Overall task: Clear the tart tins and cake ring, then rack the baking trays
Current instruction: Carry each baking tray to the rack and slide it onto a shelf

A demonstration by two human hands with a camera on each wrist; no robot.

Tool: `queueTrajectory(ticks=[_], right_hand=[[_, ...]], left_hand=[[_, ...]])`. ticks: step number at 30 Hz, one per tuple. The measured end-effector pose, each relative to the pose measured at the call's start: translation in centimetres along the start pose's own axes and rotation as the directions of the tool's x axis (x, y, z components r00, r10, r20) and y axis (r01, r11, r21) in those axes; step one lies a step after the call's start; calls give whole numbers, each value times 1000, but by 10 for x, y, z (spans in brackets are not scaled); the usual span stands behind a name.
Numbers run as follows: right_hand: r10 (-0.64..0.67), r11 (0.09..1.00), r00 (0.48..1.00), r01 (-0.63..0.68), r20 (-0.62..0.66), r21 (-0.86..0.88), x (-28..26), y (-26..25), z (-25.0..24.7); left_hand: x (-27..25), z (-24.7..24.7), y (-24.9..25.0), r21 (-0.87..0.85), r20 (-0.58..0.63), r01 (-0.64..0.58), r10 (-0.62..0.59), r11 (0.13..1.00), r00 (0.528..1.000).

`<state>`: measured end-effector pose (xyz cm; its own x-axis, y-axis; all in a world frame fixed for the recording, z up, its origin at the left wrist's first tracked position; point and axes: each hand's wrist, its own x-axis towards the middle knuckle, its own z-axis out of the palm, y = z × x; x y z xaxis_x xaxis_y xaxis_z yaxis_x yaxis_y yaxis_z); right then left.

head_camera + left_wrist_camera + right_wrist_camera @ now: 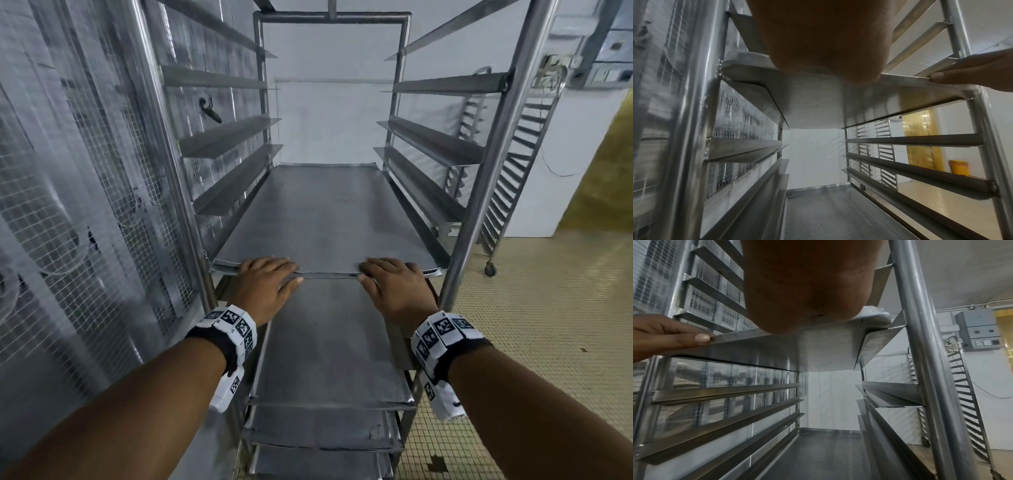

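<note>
A flat metal baking tray [325, 219] lies on a pair of side runners in the steel rack [493, 150], its near edge level with the front posts. My left hand [293, 270] holds that edge left of centre, fingers on top and thumb against the rim. My right hand [366, 270] holds it the same way right of centre. The wrist views look under the tray [818, 105] [797, 350]. Several perforated trays [329, 342] sit on lower runners. No tart tins or cake ring are in view.
A wire mesh wall [85, 205] stands close on the left. A second wheeled rack [513, 171] is behind on the right, by a white wall. Tiled floor [548, 308] spreads to the right. Bare runners [226, 137] are above the tray.
</note>
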<state>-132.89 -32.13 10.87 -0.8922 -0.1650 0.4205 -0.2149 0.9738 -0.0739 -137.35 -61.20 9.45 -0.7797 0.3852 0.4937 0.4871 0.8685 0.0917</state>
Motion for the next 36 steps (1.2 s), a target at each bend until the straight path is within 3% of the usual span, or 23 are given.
queueTrajectory(ticks=[13,20,23,26,31,36], right_hand=[[32,999,999,-32,36,1,37,7,10],[115,993,988,-116,99,12,34,-7,-2],[151,988,986,-151,77,5,20,-19,-1],[171,984,984,-173,58,46,-9,-19,2],[262,965,956,-256,134,-60,-75,8,-24],[497,867,845,-487,199,-102,-198,71,-74]], left_hand=[[31,6,-13,-22,18,9,-9,1000,1000],[35,0,-8,-12,88,40,-39,999,995],[27,-1,4,69,92,42,-48,997,995],[10,11,29,106,111,-18,6,994,994],[-10,37,98,-61,122,-142,149,988,981],[-26,47,228,-357,178,-245,323,901,930]])
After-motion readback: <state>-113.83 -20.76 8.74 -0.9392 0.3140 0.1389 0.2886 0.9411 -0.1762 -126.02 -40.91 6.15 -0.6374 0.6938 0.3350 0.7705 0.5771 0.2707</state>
